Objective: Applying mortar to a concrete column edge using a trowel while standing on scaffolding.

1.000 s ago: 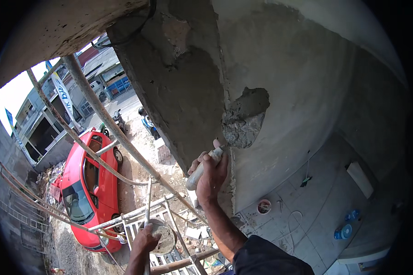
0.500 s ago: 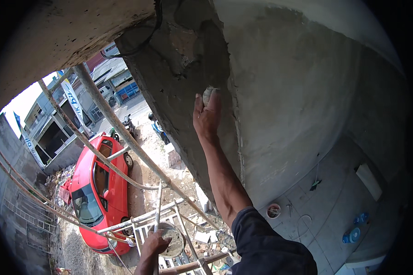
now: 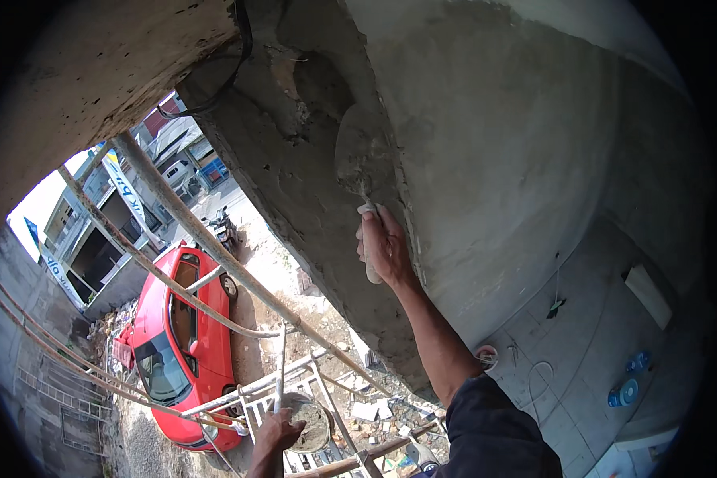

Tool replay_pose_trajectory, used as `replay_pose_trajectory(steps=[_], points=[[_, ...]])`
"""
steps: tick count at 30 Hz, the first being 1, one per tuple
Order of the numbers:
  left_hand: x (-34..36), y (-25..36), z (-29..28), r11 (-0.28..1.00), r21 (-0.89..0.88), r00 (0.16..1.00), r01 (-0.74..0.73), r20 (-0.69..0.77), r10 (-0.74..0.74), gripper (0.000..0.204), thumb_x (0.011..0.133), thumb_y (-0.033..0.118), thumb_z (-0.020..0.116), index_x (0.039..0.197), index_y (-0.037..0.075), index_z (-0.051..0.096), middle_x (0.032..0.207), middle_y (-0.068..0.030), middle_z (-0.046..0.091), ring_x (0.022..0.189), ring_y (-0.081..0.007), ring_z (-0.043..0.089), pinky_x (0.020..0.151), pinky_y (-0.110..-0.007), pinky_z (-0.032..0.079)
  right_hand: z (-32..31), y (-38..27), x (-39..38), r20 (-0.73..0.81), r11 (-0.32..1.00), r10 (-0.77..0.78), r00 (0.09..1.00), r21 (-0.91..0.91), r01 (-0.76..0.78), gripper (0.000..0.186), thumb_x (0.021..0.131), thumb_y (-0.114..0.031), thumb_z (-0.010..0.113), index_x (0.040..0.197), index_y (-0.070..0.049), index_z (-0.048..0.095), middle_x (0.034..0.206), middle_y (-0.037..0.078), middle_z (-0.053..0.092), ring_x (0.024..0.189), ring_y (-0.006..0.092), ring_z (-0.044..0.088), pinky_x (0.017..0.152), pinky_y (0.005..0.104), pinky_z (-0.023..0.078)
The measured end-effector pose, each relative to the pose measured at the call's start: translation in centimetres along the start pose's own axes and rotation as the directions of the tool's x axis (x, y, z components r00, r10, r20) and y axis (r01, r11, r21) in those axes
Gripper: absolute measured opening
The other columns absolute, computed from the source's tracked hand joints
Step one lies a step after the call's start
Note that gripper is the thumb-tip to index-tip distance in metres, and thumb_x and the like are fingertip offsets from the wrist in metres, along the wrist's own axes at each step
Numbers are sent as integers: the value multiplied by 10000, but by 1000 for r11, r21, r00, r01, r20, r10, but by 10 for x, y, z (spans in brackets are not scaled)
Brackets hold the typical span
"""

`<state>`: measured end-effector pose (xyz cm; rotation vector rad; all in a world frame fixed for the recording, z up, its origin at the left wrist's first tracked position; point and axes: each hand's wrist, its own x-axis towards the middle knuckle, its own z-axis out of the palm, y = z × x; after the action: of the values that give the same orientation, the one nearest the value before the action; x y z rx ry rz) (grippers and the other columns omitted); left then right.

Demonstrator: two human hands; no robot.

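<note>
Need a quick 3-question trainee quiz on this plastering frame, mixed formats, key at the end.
1. Multiple choice: What does the right hand hold? A) a paint roller B) a trowel C) a hammer
2. True or false: The trowel blade lies against the wall.
3. Short answer: What does the left hand rest on, low in the frame, and what colour is the car below?

Key: 1 B. 2 True. 3 A round pan of grey mortar set on the scaffold; the car is red.
</note>
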<state>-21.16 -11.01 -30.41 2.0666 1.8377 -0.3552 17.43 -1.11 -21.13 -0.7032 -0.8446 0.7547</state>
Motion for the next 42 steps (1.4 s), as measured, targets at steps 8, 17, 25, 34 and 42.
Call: replay_pose_trajectory(steps=[8,17,25,34,42], points=[[-4,2,-4,996,-86,1000,24,-16,-25,616,818,485,703,1276,81,622,1258,-286,590,1174,-409,580,1013,-458,467,22,9,55,-32,997,4,999,-73,-6,340,1036,-370,466,1141,-56,545,691,14,506,496,96,491,434,273,419],[-33,18,-16,980,-200,999,24,-25,-30,639,861,465,687,1363,90,559,1331,-245,578,1214,-367,584,1011,-419,470,-12,126,-67,-78,981,196,978,5,-196,260,1029,-316,498,1097,-68,535,684,8,505,524,87,515,451,254,434],[-95,7,-28,799,-600,996,25,80,28,691,929,235,666,1512,86,325,1419,-306,457,947,-242,689,748,-327,567,-64,221,-270,69,488,719,691,-758,-432,367,890,-349,599,1016,-10,535,860,205,672,754,393,674,691,453,540],[-112,4,-32,730,-660,982,176,170,-83,485,929,69,564,1406,123,492,1007,-210,610,896,-325,629,823,-424,498,66,323,-303,323,219,915,243,-901,373,278,876,-222,541,995,-7,672,961,226,710,929,387,696,796,493,538],[-112,-3,-21,635,-754,970,167,242,32,479,877,46,522,1354,82,501,1030,-304,532,794,-472,620,718,-511,525,136,422,-316,233,39,963,137,-621,783,259,911,-150,550,1046,-67,755,1066,171,730,997,310,718,752,429,594]])
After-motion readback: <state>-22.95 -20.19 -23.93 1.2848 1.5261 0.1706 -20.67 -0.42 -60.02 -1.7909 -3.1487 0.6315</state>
